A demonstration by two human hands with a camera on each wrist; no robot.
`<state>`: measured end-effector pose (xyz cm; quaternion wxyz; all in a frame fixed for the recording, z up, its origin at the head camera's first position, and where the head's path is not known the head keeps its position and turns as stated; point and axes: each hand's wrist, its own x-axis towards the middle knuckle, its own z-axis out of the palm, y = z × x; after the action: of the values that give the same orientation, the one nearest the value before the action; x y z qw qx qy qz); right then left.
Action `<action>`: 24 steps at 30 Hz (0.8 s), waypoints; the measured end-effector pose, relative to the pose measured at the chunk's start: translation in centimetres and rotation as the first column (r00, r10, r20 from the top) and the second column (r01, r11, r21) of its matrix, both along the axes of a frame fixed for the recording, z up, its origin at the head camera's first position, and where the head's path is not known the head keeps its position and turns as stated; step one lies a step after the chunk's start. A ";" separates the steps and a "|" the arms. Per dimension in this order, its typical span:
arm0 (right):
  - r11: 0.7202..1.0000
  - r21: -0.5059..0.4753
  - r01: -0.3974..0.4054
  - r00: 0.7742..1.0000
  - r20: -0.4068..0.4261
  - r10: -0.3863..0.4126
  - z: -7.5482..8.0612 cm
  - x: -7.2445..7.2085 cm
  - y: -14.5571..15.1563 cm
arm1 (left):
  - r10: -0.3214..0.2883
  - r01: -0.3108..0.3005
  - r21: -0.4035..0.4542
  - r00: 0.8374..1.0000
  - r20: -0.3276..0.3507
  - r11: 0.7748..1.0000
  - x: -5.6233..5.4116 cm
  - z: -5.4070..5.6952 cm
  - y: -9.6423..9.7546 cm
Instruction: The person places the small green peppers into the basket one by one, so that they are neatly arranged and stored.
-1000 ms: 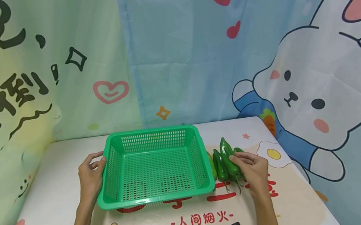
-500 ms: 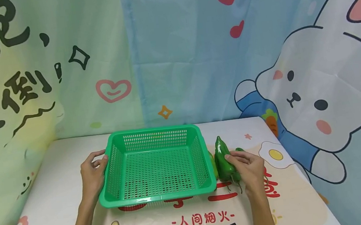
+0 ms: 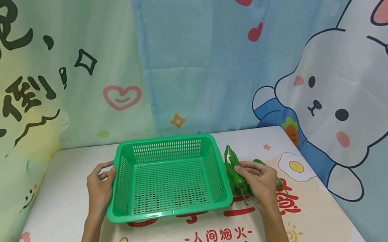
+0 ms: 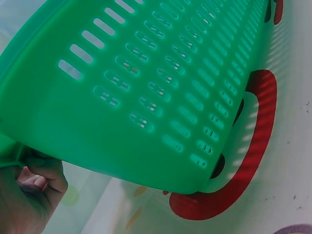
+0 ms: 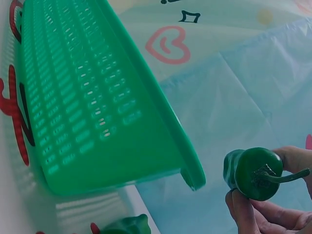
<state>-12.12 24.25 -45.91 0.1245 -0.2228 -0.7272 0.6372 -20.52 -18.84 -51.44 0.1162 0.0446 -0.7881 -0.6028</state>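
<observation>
A green plastic basket (image 3: pixel 168 180) with slotted walls stands in the middle of the table, with nothing in it. My left hand (image 3: pixel 101 187) grips its left rim; in the left wrist view, curled fingers (image 4: pixel 51 175) show beneath the rim. Just off the basket's right side, my right hand (image 3: pixel 262 179) pinches a green chili pepper (image 3: pixel 233 168) between thumb and fingers, tip pointing away from me. In the right wrist view the pepper (image 5: pixel 258 173) shows stem end first, raised beside the basket rim. Another green pepper (image 3: pixel 279 183) is partly hidden behind the right hand.
In the right wrist view, a green pepper (image 5: pixel 129 226) lies on the table below the basket's right wall. A printed cloth (image 3: pixel 217 237) with red lettering covers the table. Behind it hangs a cartoon curtain (image 3: pixel 186 57).
My right hand has moved left with the pepper, from over the other peppers to close beside the basket's right rim. The left hand keeps its grip on the basket.
</observation>
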 end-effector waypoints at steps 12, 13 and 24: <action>0.999 0.002 -0.042 0.999 -0.012 0.042 0.2 -0.1 -1.2 | 0.004 -0.004 -0.001 1.000 0.005 1.000 0.1 0.2 0.1; 0.999 0.000 -0.045 0.999 -0.018 0.045 0.2 -0.2 -1.3 | 0.004 -0.004 -0.003 1.000 0.007 1.000 0.1 0.2 0.1; 0.997 -0.006 -0.078 0.994 -0.074 0.077 0.4 -0.6 -2.3 | 0.002 -0.002 0.003 1.000 0.009 1.000 0.1 0.2 0.1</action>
<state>-12.67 21.98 -45.49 0.1254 -0.1715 -0.7274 0.6525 -20.38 -18.76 -51.23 0.1131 0.0482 -0.7877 -0.6037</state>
